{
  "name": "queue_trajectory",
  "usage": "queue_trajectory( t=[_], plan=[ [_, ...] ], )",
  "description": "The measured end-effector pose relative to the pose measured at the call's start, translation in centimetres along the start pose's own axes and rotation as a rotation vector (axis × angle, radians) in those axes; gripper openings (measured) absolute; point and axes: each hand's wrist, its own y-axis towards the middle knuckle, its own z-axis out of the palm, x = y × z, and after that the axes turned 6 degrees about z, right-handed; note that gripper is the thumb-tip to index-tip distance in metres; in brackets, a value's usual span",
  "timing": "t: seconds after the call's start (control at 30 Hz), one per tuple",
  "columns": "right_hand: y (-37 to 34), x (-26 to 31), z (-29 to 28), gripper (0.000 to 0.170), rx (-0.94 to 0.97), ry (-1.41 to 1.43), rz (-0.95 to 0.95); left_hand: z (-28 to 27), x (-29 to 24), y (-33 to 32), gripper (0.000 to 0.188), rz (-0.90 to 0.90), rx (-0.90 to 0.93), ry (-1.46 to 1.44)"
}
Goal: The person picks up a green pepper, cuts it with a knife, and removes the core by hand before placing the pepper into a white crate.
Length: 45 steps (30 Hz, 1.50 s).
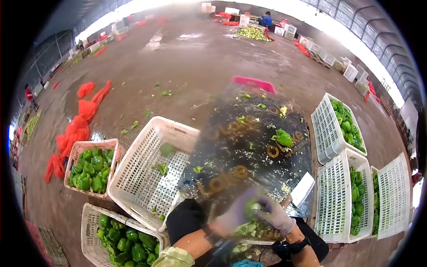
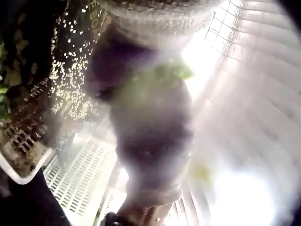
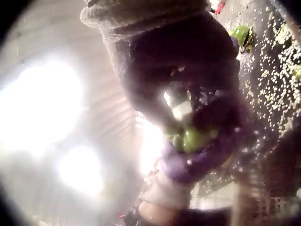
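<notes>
Both gloved hands meet over the near edge of a dark board (image 1: 231,147). The left hand (image 1: 233,216), blurred, and the right hand (image 1: 276,217) grip a green pepper (image 1: 252,207) between them, their curled fingers covering much of it. In the right wrist view part of the green pepper (image 3: 193,139) shows between purple glove surfaces; the left wrist view gives only a blurred green pepper (image 2: 160,80). A wide blade (image 1: 303,189) lies at the board's right edge, beside the right hand. Farther up the board rests another green pepper (image 1: 283,138).
Left of the board stands a white crate (image 1: 116,191) with a few green scraps. Pepper-filled crates stand at far left (image 1: 74,144), lower left (image 1: 91,231) and right (image 1: 327,129). Pepper trimmings (image 1: 255,229) lie below the hands. Red netting (image 1: 78,129) is on the floor.
</notes>
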Motion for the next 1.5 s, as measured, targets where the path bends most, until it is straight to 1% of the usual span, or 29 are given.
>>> queue_trajectory(
  t=[0.1,0.17,0.23,0.3,0.33,0.37,0.43,0.47,0.53,0.57,0.6,0.63,0.7,0.73,0.77,0.83,0.87,0.93,0.97,1.03,1.1,1.13,1.17,1.23,1.27,1.3,1.37,1.4,1.5],
  plan=[
    [0.1,0.4,0.1,0.038,0.013,-0.166,-0.059,-0.1,1.2,-0.1,0.069,0.147,-0.064,0.137],
    [0.1,0.2,0.2,0.037,0.017,-0.311,-0.102,-0.4,2.6,0.2,0.052,0.308,-0.082,0.411],
    [0.4,0.2,0.8,0.035,-0.097,-0.271,-0.083,-0.7,3.4,0.0,0.068,0.177,-0.097,0.166],
    [0.7,0.3,1.9,0.036,-0.27,-0.211,-0.132,-1.0,3.2,-0.2,0.076,0.149,-0.116,0.188],
    [1.1,-0.1,2.0,0.039,-0.372,-0.313,-0.169,-1.3,2.1,0.0,0.077,0.185,-0.12,0.332],
    [1.5,-0.3,1.9,0.04,-0.402,-0.288,-0.234,-1.3,1.7,0.0,0.077,0.18,-0.134,0.29],
    [1.6,-1.2,2.2,0.041,-0.443,-0.231,-0.335,-1.2,0.8,-0.2,0.078,0.136,-0.19,0.02],
    [1.2,-1.7,2.0,0.041,-0.482,-0.275,-0.338,-1.1,0.4,-0.1,0.078,0.112,-0.227,-0.122],
    [-1.1,0.4,3.0,0.033,-0.581,0.056,-0.148,-1.7,2.7,-0.4,0.071,0.243,-0.23,0.099],
    [-1.9,-0.2,2.5,0.032,-0.663,0.11,-0.088,-2.2,3.0,0.4,0.065,0.175,-0.27,-0.216],
    [-2.4,-1.9,1.4,0.037,-0.65,-0.049,-0.135,-2.7,3.2,1.2,0.059,0.118,-0.337,-0.535],
    [-2.5,-3.4,0.0,0.043,-0.631,-0.205,-0.207,-3.1,3.4,2.2,0.053,0.006,-0.409,-1.23],
    [-3.7,-4.0,-1.2,0.055,-0.392,-0.599,-0.236,-2.9,2.4,3.0,0.05,-0.021,-0.16,-1.537],
    [-4.5,-2.1,-0.9,0.062,-0.468,-0.86,-0.177,-2.6,2.0,3.0,0.049,-0.016,-0.087,-1.566],
    [-4.4,-2.9,-1.2,0.057,-0.62,-0.877,-0.298,-2.5,2.0,3.2,0.05,-0.02,-0.062,-1.561],
    [-4.5,0.7,0.5,0.055,-0.649,-0.28,-0.279,-2.2,2.1,3.1,0.05,-0.023,-0.015,-1.552],
    [-4.6,2.0,1.0,0.056,-0.635,-0.363,-0.318,-2.1,2.3,3.0,0.048,-0.03,-0.042,-1.507],
    [-3.9,4.5,3.4,0.057,-0.513,-0.31,-0.398,-1.0,0.7,2.4,0.045,-0.006,-0.344,-0.923],
    [-3.4,4.8,3.8,0.056,-0.437,-0.329,-0.456,-1.0,1.0,2.0,0.043,-0.005,-0.378,-0.822],
    [-1.5,2.7,3.9,0.047,-0.42,-0.28,-0.25,-1.3,2.6,1.7,0.041,-0.052,-0.432,-0.789],
    [-0.5,1.5,3.4,0.036,-0.42,0.118,-0.232,-2.2,4.2,2.3,0.042,-0.114,-0.483,-0.917],
    [-0.7,2.3,3.0,0.025,-0.417,0.204,-0.118,-1.6,2.7,2.2,0.042,-0.088,-0.476,-0.911],
    [-0.7,2.4,2.8,0.027,-0.446,0.106,-0.074,-1.1,1.8,2.2,0.042,-0.105,-0.503,-0.939],
    [0.2,1.9,2.7,0.03,-0.508,-0.226,-0.176,-0.6,0.8,3.2,0.041,-0.128,-0.529,-0.995],
    [0.5,2.2,2.6,0.037,-0.572,-0.458,-0.097,-0.7,0.9,3.1,0.044,-0.107,-0.426,-1.022],
    [1.9,1.6,2.7,0.038,-0.62,-0.51,-0.212,-0.4,1.6,2.9,0.045,-0.099,-0.404,-0.953],
    [1.9,1.3,1.7,0.033,-0.408,-0.431,-0.067,0.0,3.0,2.5,0.048,-0.089,-0.367,-0.81],
    [1.9,1.4,1.8,0.031,-0.383,-0.461,-0.098,-0.4,2.8,2.0,0.049,-0.076,-0.291,-0.707],
    [1.7,1.0,1.9,0.027,-0.313,-0.48,-0.154,-0.1,2.0,1.6,0.049,-0.111,-0.32,-0.684]
  ],
)
